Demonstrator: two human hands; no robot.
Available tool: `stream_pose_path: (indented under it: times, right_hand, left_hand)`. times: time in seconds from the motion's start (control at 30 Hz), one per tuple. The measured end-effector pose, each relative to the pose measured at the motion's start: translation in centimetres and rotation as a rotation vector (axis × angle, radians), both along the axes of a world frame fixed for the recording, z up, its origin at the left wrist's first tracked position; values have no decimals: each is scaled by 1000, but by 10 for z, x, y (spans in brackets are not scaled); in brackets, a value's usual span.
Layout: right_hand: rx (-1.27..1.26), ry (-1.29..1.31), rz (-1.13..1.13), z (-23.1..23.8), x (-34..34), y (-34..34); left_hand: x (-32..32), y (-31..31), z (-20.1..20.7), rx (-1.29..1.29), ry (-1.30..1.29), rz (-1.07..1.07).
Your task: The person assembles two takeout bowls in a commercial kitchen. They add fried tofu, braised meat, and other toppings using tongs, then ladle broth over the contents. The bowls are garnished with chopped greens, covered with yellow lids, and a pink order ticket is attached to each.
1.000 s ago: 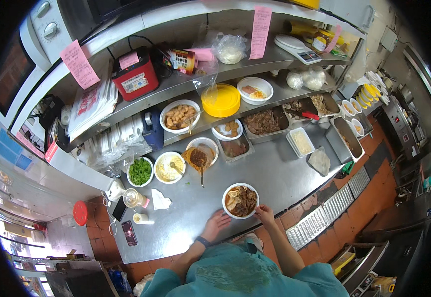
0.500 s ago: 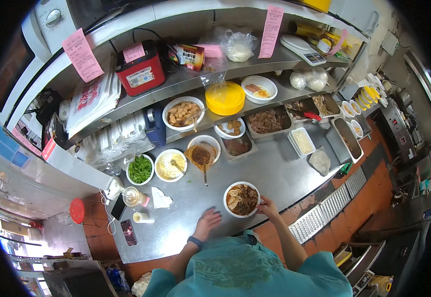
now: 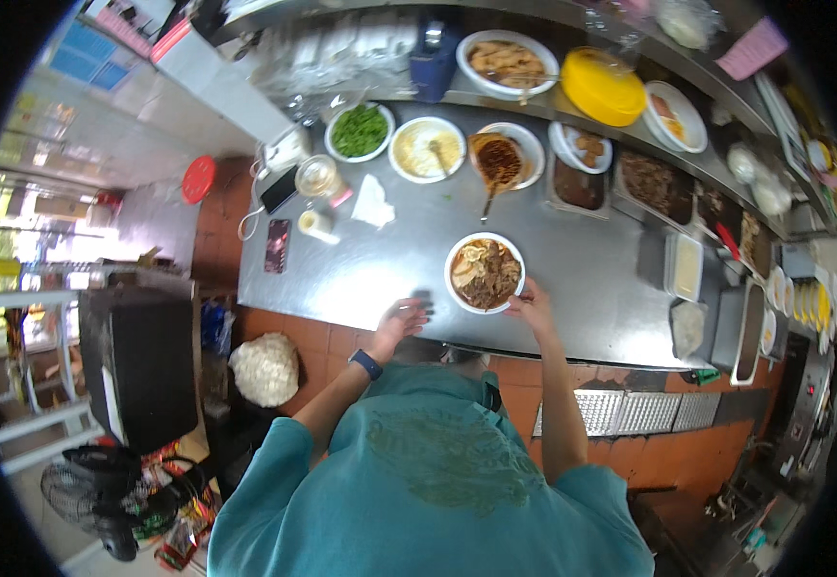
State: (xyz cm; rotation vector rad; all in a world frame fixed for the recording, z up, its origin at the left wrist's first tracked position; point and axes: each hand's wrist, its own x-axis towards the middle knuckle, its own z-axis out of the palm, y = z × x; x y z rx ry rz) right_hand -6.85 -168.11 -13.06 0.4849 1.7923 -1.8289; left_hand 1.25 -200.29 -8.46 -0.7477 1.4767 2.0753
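A white bowl (image 3: 485,273) of noodle soup topped with brown meat and pale slices sits near the front edge of the steel counter. At its lower right rim, my right hand (image 3: 532,306) has its fingers closed on the bowl's edge. To the left of the bowl, apart from it, my left hand (image 3: 403,320) hovers by the counter's edge, fingers spread and holding nothing. A dark band circles my left wrist. Beyond the bowl is a white bowl of dark red chili sauce (image 3: 497,162) with a spoon handle sticking out toward me.
Along the back stand bowls of chopped greens (image 3: 359,132) and minced garlic-like pale paste (image 3: 427,150), and metal trays of meat (image 3: 656,183). A phone (image 3: 277,246), a lidded cup (image 3: 318,177) and a white tissue (image 3: 373,201) lie at left. A yellow lid (image 3: 604,87) rests on the shelf.
The view has swung toward the left and down, showing more floor and a fan. My right hand stays at the bowl's rim; my left hand remains open beside it.
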Motion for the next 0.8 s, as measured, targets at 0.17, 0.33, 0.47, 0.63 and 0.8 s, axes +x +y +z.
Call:
stream_pose_path:
  times: [0.17, 0.33, 0.47, 0.63, 0.8]
  right_hand:
    - [-122, -82, -9, -2, -18, -52]
    - [-73, -43, -11, -14, -23, -94]
    - [0, 0, -42, 10, -19, -121]
    - [1080, 793, 53, 66, -46, -169]
    - [1168, 891, 151, 72, -154, -227]
  left_hand:
    - [12, -26, 16, -74, 16, 139]
    - [-31, -48, 21, -77, 119, 163]
    - [-92, -71, 19, -50, 142, 170]
    - [-161, -94, -1, -81, 153, 118]
    - [-220, -90, -28, -26, 69, 97]
